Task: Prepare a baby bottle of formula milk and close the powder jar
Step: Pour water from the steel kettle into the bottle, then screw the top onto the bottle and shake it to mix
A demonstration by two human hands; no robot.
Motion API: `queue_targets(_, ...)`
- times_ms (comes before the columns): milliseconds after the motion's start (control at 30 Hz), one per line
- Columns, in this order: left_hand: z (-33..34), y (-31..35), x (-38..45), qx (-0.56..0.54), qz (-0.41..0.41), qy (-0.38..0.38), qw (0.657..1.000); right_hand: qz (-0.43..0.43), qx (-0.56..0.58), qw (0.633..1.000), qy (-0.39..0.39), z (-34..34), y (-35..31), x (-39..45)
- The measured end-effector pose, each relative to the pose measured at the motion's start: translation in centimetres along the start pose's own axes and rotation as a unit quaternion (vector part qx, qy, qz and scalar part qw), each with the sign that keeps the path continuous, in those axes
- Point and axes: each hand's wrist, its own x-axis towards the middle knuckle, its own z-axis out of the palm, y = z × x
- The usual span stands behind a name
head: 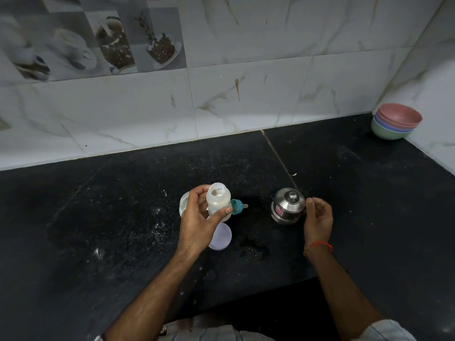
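Observation:
My left hand [199, 222] holds an open baby bottle [218, 200] above the black counter; its mouth shows white contents inside. The teal collar with the teat [238, 206] lies on its side just right of the bottle. The powder jar [184, 203] stands behind my left hand, mostly hidden. Its pale lilac lid [221, 238] lies flat on the counter under my wrist. My right hand [317, 217] hovers beside a small steel pot with a lid [288, 205], fingers loosely curled and holding nothing, right at the pot's side.
A stack of coloured bowls [396, 121] sits in the far right corner against the tiled wall. The black counter [98, 217] has scattered white powder specks and a wet patch [253, 249] near its front edge.

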Motion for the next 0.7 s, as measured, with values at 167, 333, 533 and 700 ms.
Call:
queue_targets(167, -0.6, 0.1, -0.4, 0.003, 0.007, 0.020, 1.000, -0.344, -0.199, 0.917, -0.022, 2.0, -3.3, -3.4)
queue_targets(333, -0.8, 0.3, -1.1, 0.010, 0.010, 0.032, 0.999, -0.252, -0.346, 0.807, -0.406, 6.3, -1.0, -8.3)
queue_targets(533, -1.5, 0.7, -1.7, 0.023, 0.020, 0.026, 0.999, -0.234, -0.522, 0.684, -0.452, 9.2, 1.4, -11.7)
queue_targets(700, -2.2, 0.2, -1.6, 0.027, 0.018, 0.027, 0.999, -0.213, -0.496, 0.704, -0.461, 9.4, 1.1, -11.3)
